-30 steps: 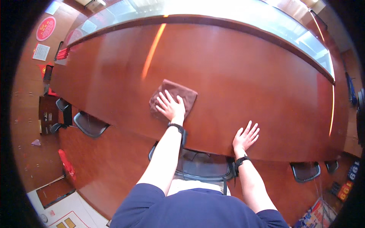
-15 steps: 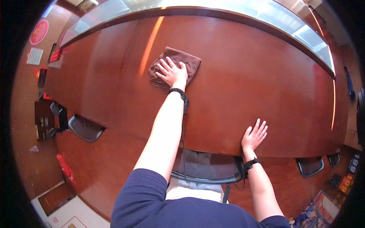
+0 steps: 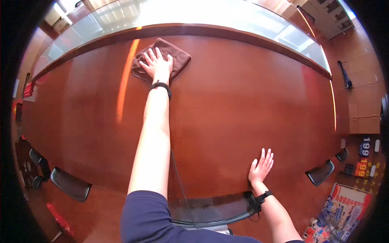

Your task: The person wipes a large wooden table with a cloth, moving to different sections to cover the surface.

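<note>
Under my left hand (image 3: 157, 65) lies a folded brown cloth (image 3: 178, 58), pressed flat on the glossy reddish-brown table (image 3: 227, 105) close to its far raised edge. The fingers of that hand are spread over the cloth, and my left arm is stretched far forward. My right hand (image 3: 260, 168) rests palm down near the table's near edge, fingers extended, with nothing in it. Both wrists wear black straps, and a thin dark cable (image 3: 178, 178) hangs below my left arm.
A glass-like panel (image 3: 194, 12) runs behind the far edge. Right in front of me stands a mesh-backed chair (image 3: 210, 208); another chair (image 3: 71, 184) is at the left and a further chair (image 3: 320, 173) at the right. Printed posters (image 3: 344, 206) lie at the lower right.
My left hand and the cloth have slid farther away and to the left, toward the table's far edge. My view has shifted as I lean forward; the right hand stays flat on the table.
</note>
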The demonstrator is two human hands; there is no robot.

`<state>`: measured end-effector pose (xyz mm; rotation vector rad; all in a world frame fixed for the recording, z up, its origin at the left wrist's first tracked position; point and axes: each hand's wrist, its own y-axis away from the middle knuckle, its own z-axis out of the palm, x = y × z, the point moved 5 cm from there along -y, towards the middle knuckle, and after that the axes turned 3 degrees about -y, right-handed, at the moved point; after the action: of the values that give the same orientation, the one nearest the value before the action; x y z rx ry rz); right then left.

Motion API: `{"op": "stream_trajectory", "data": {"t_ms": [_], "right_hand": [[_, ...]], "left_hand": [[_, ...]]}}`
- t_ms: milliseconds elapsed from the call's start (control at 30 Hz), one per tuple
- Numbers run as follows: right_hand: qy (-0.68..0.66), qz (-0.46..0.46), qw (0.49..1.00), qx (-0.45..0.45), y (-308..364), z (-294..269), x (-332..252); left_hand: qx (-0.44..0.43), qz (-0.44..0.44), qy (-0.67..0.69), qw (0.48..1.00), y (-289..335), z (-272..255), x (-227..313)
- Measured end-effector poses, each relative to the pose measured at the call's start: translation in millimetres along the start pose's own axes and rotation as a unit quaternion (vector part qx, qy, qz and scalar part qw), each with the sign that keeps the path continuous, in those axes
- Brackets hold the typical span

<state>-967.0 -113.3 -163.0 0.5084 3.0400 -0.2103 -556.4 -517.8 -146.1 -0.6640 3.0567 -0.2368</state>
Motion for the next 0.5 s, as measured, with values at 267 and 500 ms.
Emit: {"op": "stream_trajectory", "data": {"t_ms": [267,500], "right_hand": [[-0.019,0.006,1.0,0.007,-8.7,-0.6,6.6],[-0.007,-0.004,1.0,0.014,-2.1,-9.3,3.0]], "left_hand": [[0.006,0.022,0.017,1.0,-1.5,8.4,6.7],[0.013,0.062,0.013,0.998,13.5,-2.0,33.2]]}}
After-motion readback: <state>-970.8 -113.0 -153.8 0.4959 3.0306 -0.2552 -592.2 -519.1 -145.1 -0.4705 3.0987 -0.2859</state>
